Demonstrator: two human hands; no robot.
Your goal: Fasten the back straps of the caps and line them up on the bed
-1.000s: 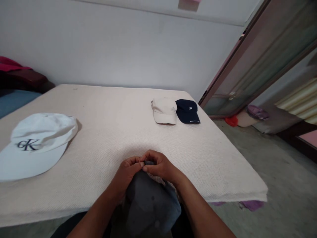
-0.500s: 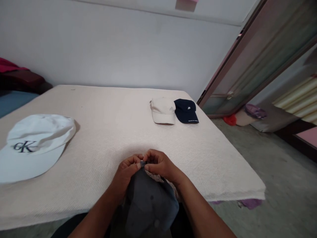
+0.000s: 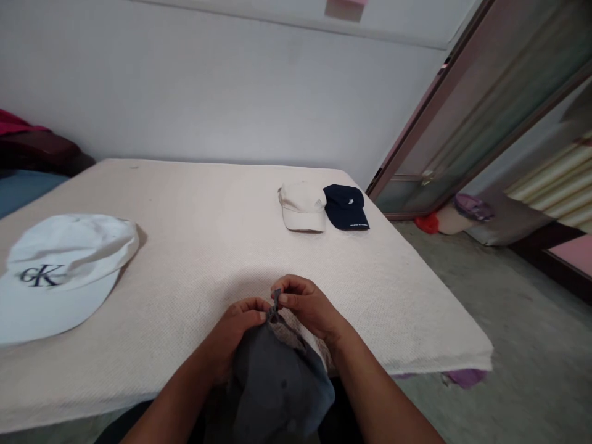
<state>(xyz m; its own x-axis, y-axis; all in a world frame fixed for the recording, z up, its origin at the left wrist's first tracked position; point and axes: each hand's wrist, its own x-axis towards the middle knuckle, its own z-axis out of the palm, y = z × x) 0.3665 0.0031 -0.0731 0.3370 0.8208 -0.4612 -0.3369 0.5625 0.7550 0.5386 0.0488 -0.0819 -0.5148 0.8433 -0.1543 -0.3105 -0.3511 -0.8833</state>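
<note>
A dark grey cap (image 3: 277, 382) hangs in front of me at the near edge of the bed, its back opening turned away. My left hand (image 3: 240, 324) is closed on the cap's back edge beside the strap. Between thumb and fingers, my right hand (image 3: 303, 305) pinches the end of the cap's strap (image 3: 276, 299), which stands up from the fastening. A white cap (image 3: 69, 271) with black "CK" letters lies to the left. Farther off on the right, a beige cap (image 3: 303, 203) sits against a navy cap (image 3: 346, 206).
A cream textured cover lies over the bed (image 3: 194, 246), which meets a pale wall (image 3: 231, 86) at the back. Dark red and blue items (image 3: 37, 151) are at the far left. To the right are a grey floor (image 3: 509, 308), a sliding door (image 3: 439, 123) and a yellow striped cloth (image 3: 555, 179).
My right hand has moved slightly up and away from my left, drawing the strap's end upward. The cap's back opening shows wider. My left hand stays on the cap.
</note>
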